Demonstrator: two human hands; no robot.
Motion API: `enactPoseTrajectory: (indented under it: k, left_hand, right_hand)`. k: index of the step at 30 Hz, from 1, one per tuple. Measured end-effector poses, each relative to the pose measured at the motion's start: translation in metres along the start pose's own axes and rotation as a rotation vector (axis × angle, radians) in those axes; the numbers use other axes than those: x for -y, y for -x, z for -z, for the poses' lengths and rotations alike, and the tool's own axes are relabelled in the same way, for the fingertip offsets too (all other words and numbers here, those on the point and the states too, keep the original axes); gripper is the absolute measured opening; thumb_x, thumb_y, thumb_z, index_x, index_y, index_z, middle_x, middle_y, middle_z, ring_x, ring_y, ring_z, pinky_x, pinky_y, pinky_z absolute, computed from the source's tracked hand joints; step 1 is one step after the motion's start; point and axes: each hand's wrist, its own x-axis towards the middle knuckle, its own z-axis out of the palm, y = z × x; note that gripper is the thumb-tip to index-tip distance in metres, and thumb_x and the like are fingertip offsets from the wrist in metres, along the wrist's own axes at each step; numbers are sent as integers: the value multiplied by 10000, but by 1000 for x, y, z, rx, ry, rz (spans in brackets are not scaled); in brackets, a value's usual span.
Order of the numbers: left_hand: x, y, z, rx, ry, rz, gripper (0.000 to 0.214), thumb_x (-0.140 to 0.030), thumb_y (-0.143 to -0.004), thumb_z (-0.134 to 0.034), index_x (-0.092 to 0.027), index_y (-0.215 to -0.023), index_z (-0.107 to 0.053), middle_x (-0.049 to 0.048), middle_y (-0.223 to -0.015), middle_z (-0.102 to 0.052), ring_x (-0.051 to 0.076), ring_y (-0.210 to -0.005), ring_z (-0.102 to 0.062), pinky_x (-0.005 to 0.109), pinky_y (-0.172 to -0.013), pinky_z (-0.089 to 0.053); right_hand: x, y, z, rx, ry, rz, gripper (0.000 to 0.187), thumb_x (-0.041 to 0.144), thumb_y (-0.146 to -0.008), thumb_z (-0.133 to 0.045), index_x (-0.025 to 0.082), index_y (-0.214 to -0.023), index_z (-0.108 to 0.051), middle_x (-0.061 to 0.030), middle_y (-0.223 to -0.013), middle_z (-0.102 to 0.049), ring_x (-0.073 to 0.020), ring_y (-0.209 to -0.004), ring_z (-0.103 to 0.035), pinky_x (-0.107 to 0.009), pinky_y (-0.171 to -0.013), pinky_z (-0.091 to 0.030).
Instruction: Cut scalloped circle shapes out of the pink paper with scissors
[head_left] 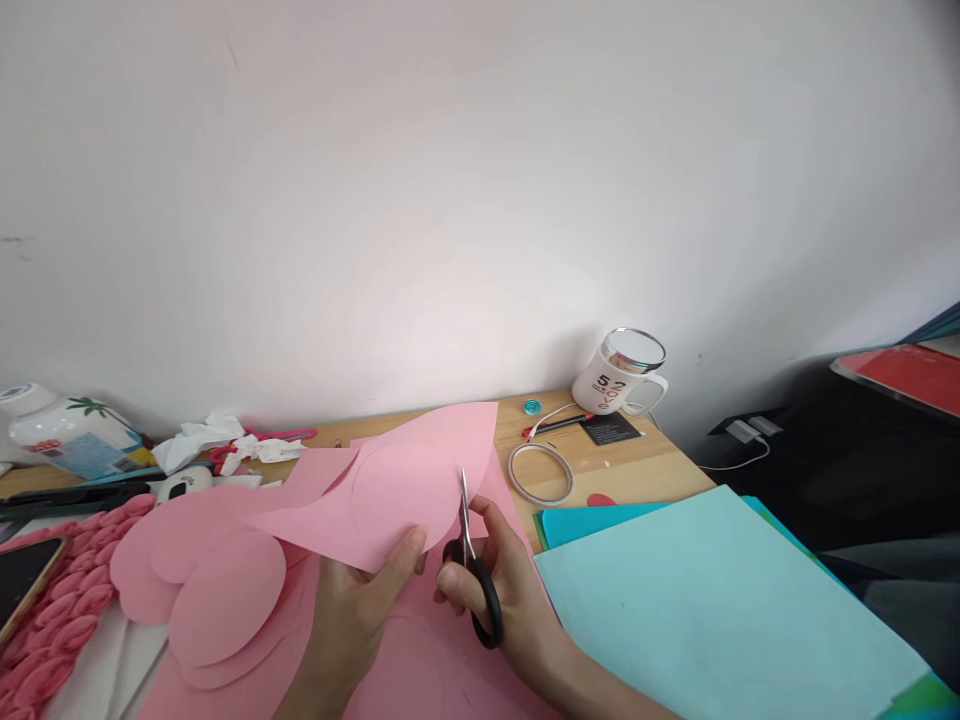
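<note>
Both hands occupied: scissors (466,525) held at pink sheet (405,490)

Nearest the viewer, two hands are found raised above the near part of the table (637,470). By the left hand (367,600), the near edge of the pink sheet is pinched narrowly, with the thumb laid on top; the fingers beneath are mostly hidden by the paper. By the right hand (499,580), the scissors are gripped at their black handles, the fingers being curled closely. The blades are pointed away to the far side and placed against the sheet, just beside the right edge of a circle outlined on it. Whether paper is caught between the blades cannot be told.

The held sheet is tilted above further pink paper spread beneath. To the left, overlapping pink discs (227,598) are piled. At far left, a phone (26,580) is noted on a pink braided mat (67,620), and a white bottle (75,435) is seen near the wall (450,200).

To the right, a pale blue sheet (712,600) is stacked on other coloured paper. On the far right part of the table, a white mug (600,380) is stood beside a black card (611,430), and a coiled cable (540,500) is laid nearer.
</note>
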Motion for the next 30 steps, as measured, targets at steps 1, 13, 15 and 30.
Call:
enactPoseTrajectory:
  k: [1, 13, 15, 30]
  left_hand:
    - [0, 0, -1, -5, 11, 2, 164, -301, -666, -641, -166, -605, -570, -9, -519, -550, 140, -509, -526, 259, -500, -471]
    - [-7, 0, -1, 74, 198, 78, 183, -266, -706, -628, -178, -563, -555, -20, -520, -522, 135, -520, -526, 257, -490, -487]
    - [-6, 0, 0, 43, 113, 52, 204, -275, -700, -630, -175, -539, -553, -14, -521, -532, 143, -551, -541, 254, -525, -493]
    - [-8, -1, 1, 60, -130, -21, 167, -298, -693, -622, -165, -594, -605, 10, -545, -614, 160, -572, -581, 246, -561, -494]
  right_hand:
    - [0, 0, 0, 2, 2, 0, 643, 596, -617, -651, 186, -1035, -385, 65, -498, -467, -120, -460, -436, -211, -439, -347]
    - [-3, 1, -1, 13, -16, -16, 663, 586, -631, -646, 168, -1063, -366, 53, -503, -523, -104, -420, -440, -193, -408, -335]
    - [-3, 2, -2, 8, -22, -15, 636, 564, -647, -649, 169, -1062, -372, 40, -523, -546, -108, -432, -453, -193, -412, -332]
    - [-1, -3, 1, 28, -234, 55, 607, 318, -606, -788, 209, -1052, -391, 82, -582, -448, -90, -519, -400, -211, -510, -310]
